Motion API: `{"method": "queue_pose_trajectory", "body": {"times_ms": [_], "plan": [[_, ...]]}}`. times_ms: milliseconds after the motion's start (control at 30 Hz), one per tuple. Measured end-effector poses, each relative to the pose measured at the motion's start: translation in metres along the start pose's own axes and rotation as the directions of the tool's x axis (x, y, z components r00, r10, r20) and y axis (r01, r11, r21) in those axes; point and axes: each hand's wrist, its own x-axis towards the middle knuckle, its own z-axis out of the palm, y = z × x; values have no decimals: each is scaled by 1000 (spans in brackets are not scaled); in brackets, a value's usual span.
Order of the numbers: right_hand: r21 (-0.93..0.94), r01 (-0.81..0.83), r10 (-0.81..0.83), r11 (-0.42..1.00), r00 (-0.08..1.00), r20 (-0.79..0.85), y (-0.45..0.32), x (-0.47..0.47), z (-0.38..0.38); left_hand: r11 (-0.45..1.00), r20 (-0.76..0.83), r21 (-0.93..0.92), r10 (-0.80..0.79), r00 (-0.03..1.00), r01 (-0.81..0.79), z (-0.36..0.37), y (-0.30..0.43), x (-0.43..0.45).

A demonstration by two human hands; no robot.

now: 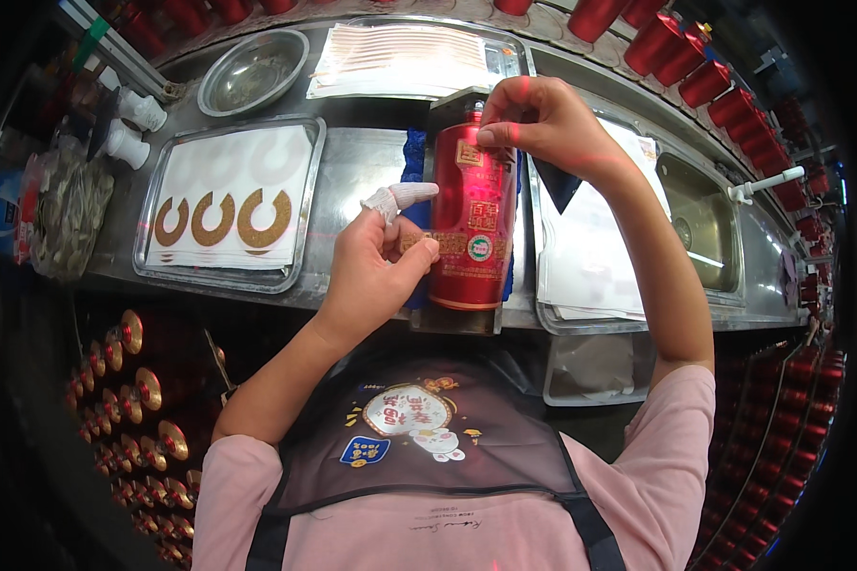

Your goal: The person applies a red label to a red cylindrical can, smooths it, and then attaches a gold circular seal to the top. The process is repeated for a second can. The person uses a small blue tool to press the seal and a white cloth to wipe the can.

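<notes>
A red bottle with gold writing and a round green-and-white emblem lies before me, neck away, on a metal stand with blue cloth. My left hand is at its left side. Its index finger, in a white finger cover, reaches to the bottle, while thumb and fingers pinch the end of a decal with gold characters, which juts past the bottle's edge. Near the shoulder, my right hand pinches the decal's upper right part between thumb and fingertips. A dark blue triangular piece shows under my right wrist; whether I hold it is unclear.
Left stands a tray of sheets with gold C-shaped decals; behind are a metal bowl and striped sheets. White sheets fill a tray at right, beside a sink. Red bottles line the back; several goods stand below.
</notes>
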Motion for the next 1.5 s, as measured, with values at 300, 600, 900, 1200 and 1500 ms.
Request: {"method": "queue_pose_trajectory", "body": {"times_ms": [300,600,900,1200,1500], "plan": [[-400,69,-213,914,920,-328,-15,-98,64,980,61,-179,-77,995,87,-6,2,-1],[-102,-140,121,985,978,-167,0,-123,88,982,46,-163,-90,995,97,-6,-10,-8],[-273,-131,74,953,975,-211,-7,-119,84,991,-73,75,-103,992,109,-17,-19,-3],[-309,-145,86,940,976,-199,-23,-120,82,850,177,360,342,923,-384,-4,-27,9],[-195,-177,138,965,971,-196,-16,-120,91,950,270,195,186,945,-242,-13,-46,15]]}}
